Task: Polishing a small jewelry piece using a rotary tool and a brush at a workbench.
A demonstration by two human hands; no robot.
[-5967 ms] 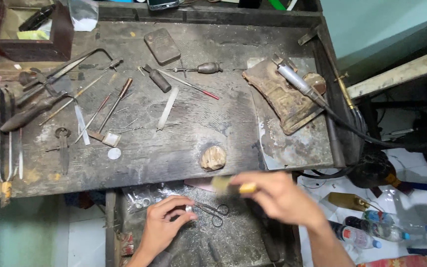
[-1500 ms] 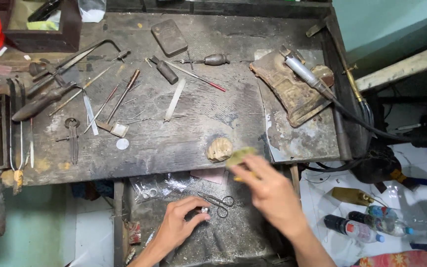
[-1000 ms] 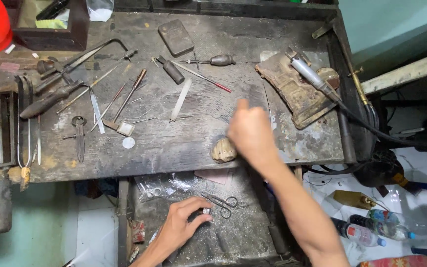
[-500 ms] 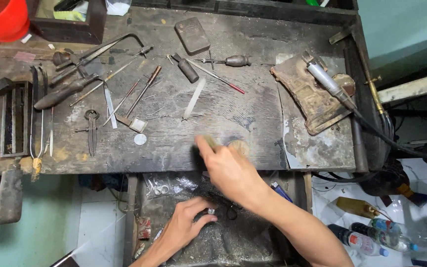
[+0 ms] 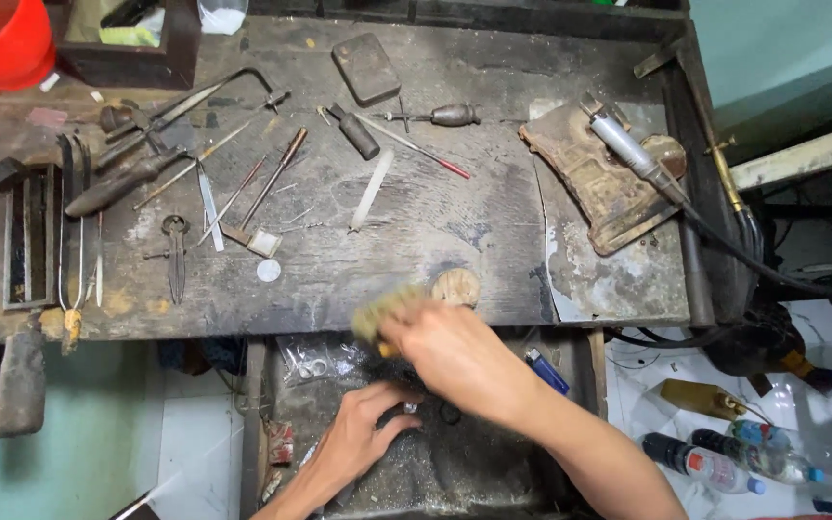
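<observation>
The right hand [image 5: 459, 356] grips a pale bristle brush [image 5: 387, 313], blurred, at the front edge of the wooden workbench [image 5: 493, 250], just beside a round wooden block [image 5: 456, 286]. The left hand [image 5: 363, 438] rests in the open drawer [image 5: 474, 472], fingertips on what appears to be a small metal piece [image 5: 409, 408]. A blue lighter [image 5: 546, 370] lies nearby.

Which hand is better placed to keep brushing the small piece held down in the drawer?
Right. The right hand grips the pale brush just above the drawer. The left hand is pinning the small piece there, so it is probably best kept as the steadying hand.
</observation>
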